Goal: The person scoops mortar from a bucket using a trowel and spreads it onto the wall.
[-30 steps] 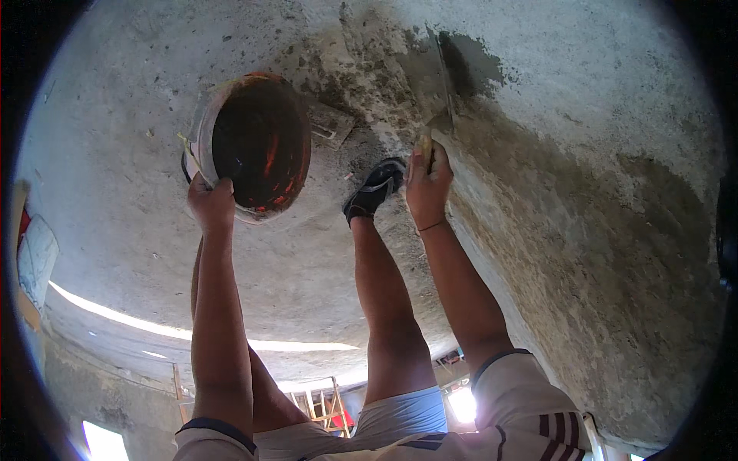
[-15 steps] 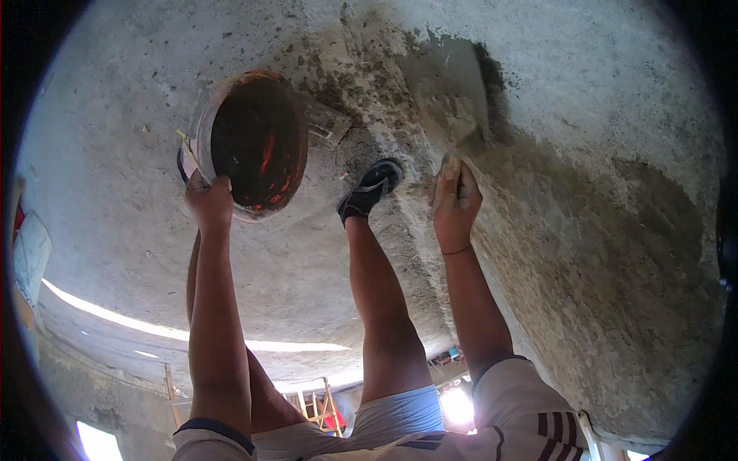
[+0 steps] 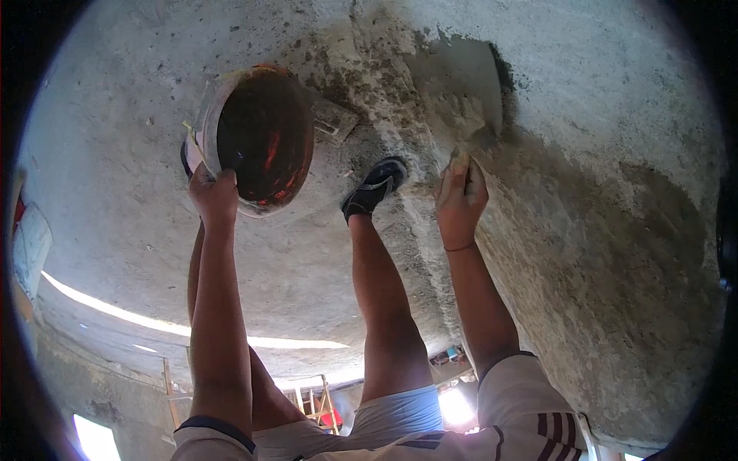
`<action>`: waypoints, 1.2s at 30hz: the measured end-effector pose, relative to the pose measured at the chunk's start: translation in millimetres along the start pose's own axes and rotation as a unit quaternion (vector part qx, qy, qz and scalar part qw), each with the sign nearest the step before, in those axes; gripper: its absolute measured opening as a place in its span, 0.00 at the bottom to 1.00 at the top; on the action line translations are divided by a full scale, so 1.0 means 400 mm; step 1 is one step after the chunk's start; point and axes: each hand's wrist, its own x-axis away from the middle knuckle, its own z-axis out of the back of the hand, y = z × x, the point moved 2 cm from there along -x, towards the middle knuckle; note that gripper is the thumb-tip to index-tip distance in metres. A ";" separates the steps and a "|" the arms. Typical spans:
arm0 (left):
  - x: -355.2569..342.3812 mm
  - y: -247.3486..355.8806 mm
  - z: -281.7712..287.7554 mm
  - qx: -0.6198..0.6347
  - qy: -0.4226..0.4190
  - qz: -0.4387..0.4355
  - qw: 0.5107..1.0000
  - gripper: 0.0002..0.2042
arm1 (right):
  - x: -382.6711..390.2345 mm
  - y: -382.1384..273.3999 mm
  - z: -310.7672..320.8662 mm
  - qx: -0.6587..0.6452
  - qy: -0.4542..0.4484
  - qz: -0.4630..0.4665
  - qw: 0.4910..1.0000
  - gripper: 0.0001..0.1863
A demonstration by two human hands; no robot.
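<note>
My left hand point(image 3: 214, 196) grips the rim of a dark round bucket point(image 3: 265, 138), tilted so that its mouth faces me. Reddish marks show on its dark inner wall. My right hand point(image 3: 461, 196) is closed round the handle of a trowel point(image 3: 483, 140), whose mortar-coated blade lies against the wall. Just above the trowel, a smooth grey patch of wet mortar point(image 3: 461, 81) covers part of the wall. Beyond the bucket's right side, a flat float with a handle point(image 3: 334, 123) rests on the floor, partly hidden by the bucket.
The rough wall point(image 3: 584, 284) rises along my right, with darker damp areas. Mortar crumbs point(image 3: 369, 73) line its foot. My sandalled foot point(image 3: 374, 187) stands between bucket and wall. Behind me are a wooden ladder-like frame point(image 3: 327, 403) and a bright opening point(image 3: 457, 406).
The trowel has shifted slightly right along the wall, and the smooth patch's edge lies a little farther right. The bucket stays in my left hand, a touch higher and to the right.
</note>
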 end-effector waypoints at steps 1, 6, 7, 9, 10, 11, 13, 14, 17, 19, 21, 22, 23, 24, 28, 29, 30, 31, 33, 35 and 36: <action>-0.005 -0.002 0.001 -0.002 0.000 -0.013 1.000 0.12 | 0.007 -0.003 0.004 -0.012 -0.014 0.016 1.000 0.17; -0.009 0.000 0.005 -0.026 -0.001 -0.039 0.999 0.12 | -0.027 0.012 -0.011 0.042 -0.077 0.007 0.996 0.21; -0.006 0.002 0.004 -0.029 -0.004 -0.027 0.999 0.12 | -0.038 0.016 -0.017 0.075 -0.079 -0.009 0.994 0.20; -0.006 0.002 -0.001 -0.033 -0.007 -0.015 0.999 0.12 | -0.069 0.021 -0.027 0.109 -0.081 -0.024 0.990 0.19; -0.007 0.002 -0.004 -0.011 -0.004 -0.030 0.999 0.12 | -0.087 0.025 -0.029 0.079 -0.077 -0.040 0.993 0.18; -0.006 0.004 -0.007 0.012 -0.002 -0.044 0.999 0.12 | -0.095 0.027 -0.029 0.049 -0.072 -0.055 0.995 0.17; 0.001 0.014 -0.006 -0.007 0.000 -0.027 1.000 0.13 | -0.076 0.031 -0.038 0.009 -0.054 -0.034 0.998 0.17; 0.003 0.020 -0.005 -0.026 0.004 -0.011 1.000 0.13 | -0.063 0.033 -0.043 -0.032 -0.037 -0.011 0.999 0.17; 0.006 0.028 -0.001 -0.062 0.010 -0.018 0.998 0.13 | -0.007 0.049 -0.046 -0.107 -0.034 -0.029 0.993 0.21; -0.004 0.016 0.002 -0.040 0.000 -0.006 0.999 0.13 | -0.012 0.050 -0.045 -0.031 -0.049 -0.023 0.998 0.21; -0.007 0.011 0.007 -0.021 -0.010 0.006 1.000 0.13 | -0.026 0.056 -0.044 0.043 -0.064 -0.019 0.997 0.20; 0.000 0.020 -0.003 -0.001 -0.006 0.011 1.000 0.13 | -0.048 0.062 -0.039 0.060 -0.072 -0.023 0.995 0.20; 0.005 0.025 -0.008 0.018 -0.001 0.015 1.000 0.13 | -0.068 0.067 -0.031 0.076 -0.080 -0.027 0.994 0.20; 0.006 0.023 -0.010 0.019 -0.002 0.016 1.000 0.13 | -0.085 0.080 -0.015 0.077 -0.079 -0.027 0.994 0.20; -0.008 0.012 -0.006 0.003 -0.011 -0.013 1.000 0.12 | -0.081 0.118 0.012 0.055 -0.035 0.009 0.998 0.19; -0.002 0.017 -0.007 -0.024 -0.002 -0.042 0.999 0.12 | -0.063 0.113 0.014 0.016 -0.013 0.023 1.000 0.19; -0.004 0.022 -0.004 -0.025 -0.001 -0.031 0.999 0.12 | -0.052 0.111 0.011 0.014 -0.017 0.021 1.000 0.19; -0.004 0.020 -0.001 -0.024 0.001 -0.030 0.999 0.12 | -0.042 0.074 -0.006 -0.014 -0.032 -0.029 0.999 0.19; -0.006 0.011 0.001 -0.004 -0.012 -0.005 1.000 0.12 | -0.043 0.043 -0.017 -0.041 -0.046 -0.077 0.995 0.19; -0.008 0.014 -0.001 -0.006 -0.016 -0.005 1.000 0.12 | -0.069 0.030 -0.024 0.018 -0.099 -0.048 0.994 0.20; -0.008 0.015 -0.003 -0.010 -0.019 -0.004 1.000 0.12 | -0.080 0.027 -0.019 0.019 -0.098 -0.047 0.994 0.20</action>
